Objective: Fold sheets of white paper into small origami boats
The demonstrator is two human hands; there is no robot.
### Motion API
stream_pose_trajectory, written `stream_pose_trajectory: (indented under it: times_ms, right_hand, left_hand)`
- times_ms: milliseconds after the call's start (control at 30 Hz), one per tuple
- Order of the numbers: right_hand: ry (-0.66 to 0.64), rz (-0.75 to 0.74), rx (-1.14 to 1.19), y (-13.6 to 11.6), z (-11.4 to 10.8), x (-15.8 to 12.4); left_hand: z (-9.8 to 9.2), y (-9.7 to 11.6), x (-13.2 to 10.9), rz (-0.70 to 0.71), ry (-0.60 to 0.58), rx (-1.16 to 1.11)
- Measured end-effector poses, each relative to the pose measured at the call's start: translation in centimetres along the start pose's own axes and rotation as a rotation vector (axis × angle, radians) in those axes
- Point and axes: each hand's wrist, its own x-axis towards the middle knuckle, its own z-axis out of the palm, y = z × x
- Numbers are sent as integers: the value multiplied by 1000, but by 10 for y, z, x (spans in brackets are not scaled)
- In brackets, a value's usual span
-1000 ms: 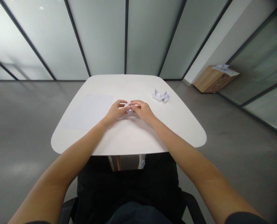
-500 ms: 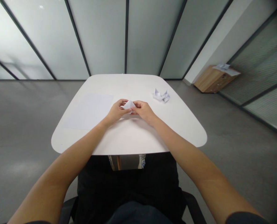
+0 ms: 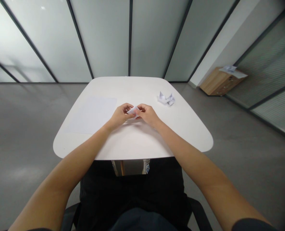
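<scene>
A small piece of folded white paper (image 3: 132, 111) is held between my two hands, just above the middle of the table. My left hand (image 3: 122, 113) grips its left side, with the thumb in front and the fingers behind. On the other side, my right hand (image 3: 146, 113) pinches it, the thumb lying over its near face. Fingers cover parts of the paper, so its full shape is hidden. Several folded paper pieces (image 3: 165, 98), some boat-like with pointed ends, lie together beyond my right hand. To the left, a flat white sheet (image 3: 91, 115) rests on the table.
The white table (image 3: 132, 144) has rounded corners, its near edge at my lap. A wooden cabinet (image 3: 219, 82) with papers on top stands at the right by the wall. Frosted glass panels (image 3: 108, 38) rise behind the table. Chair armrests flank my legs.
The folded paper has tilted between my hands: its tall pointed front now shows as a lower, slanted shape. Both hands stay in nearly the same place. The other papers have not moved.
</scene>
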Motion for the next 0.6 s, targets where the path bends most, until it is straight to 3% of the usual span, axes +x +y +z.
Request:
stream_pose_trajectory:
  times_ms: [167,433,600]
  right_hand:
    - [-23,-44,-84,1,-3,1]
    - [-29,-21,38,-4,-2,0]
    - [-59,53,106,-6,-6,-1]
  left_hand:
    - [1,1,0,7,-29,18]
    - [1,7,-3,7,-97,31]
    - [-1,4,-1,30,-47,-9]
